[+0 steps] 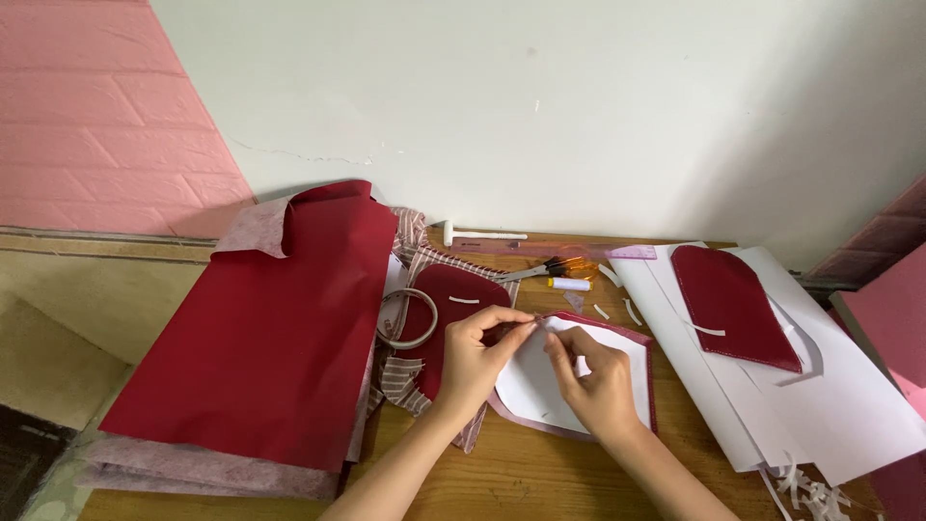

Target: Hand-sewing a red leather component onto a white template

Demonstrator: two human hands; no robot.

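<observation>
Maroon-edged white pattern piece (540, 386) lies near centre on the wooden counter (521, 473). Left hand (475, 355) pinches its top edge, grip narrow on the fold; right hand (596, 381) presses on the white face, fingers curled, holding the piece down. Left: big red sheet stack (260, 338). Just left of the hands: tape ring (405, 318). Far: scissors (545, 269), purple ruler (579, 251). Right: white paper sheets (849, 405) carrying a maroon cut-out (733, 304).

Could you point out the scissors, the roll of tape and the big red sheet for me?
scissors (552, 267): head view, on the pivot.
roll of tape (425, 329): head view, on its right rim.
big red sheet (270, 338): head view, on its middle.
</observation>
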